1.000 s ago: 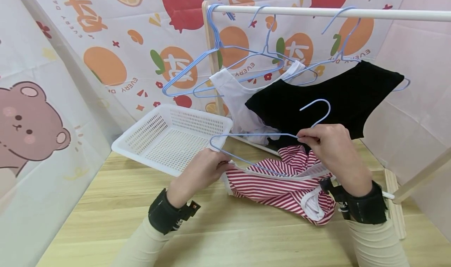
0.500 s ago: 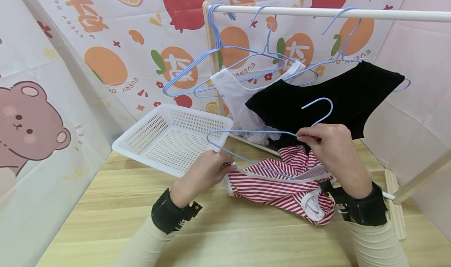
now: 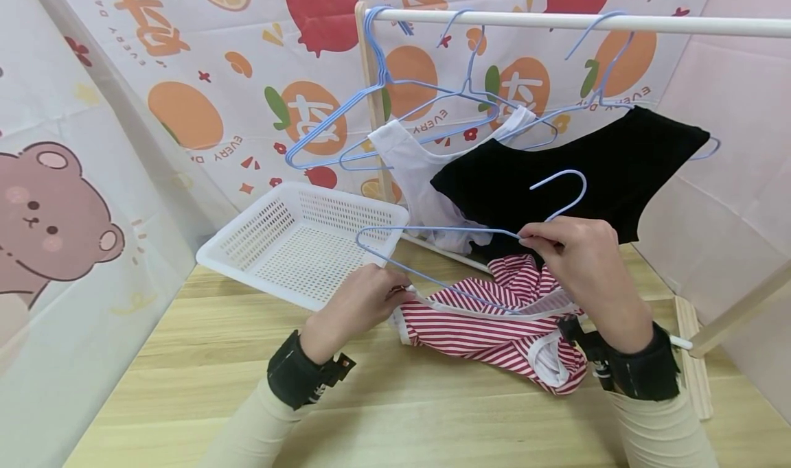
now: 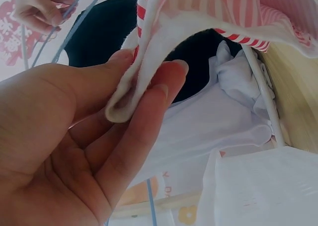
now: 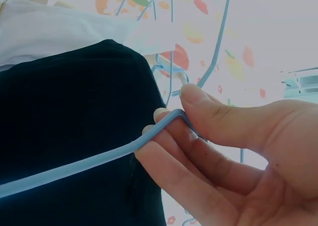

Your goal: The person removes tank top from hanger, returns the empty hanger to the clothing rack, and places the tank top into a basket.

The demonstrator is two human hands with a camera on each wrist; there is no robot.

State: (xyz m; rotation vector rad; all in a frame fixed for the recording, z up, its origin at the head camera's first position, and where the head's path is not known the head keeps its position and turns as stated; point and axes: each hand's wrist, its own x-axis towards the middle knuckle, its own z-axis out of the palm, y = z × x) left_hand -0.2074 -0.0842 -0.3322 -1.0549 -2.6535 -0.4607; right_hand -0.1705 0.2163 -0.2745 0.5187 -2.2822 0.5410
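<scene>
The right hand pinches a light-blue wire hanger, hook up, long axis left-right, over a red-and-white striped cloth shirt lying crumpled on the pale wooden table; the left hand pinches the shirt's white edge. The table extends nearside; a black cloth top hangs behind, a white perforated plastic basket at left.

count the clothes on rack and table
3: white top and black top hanging on the rail, striped garment on the table, left hand pinching it. Others could be hidden.
</scene>
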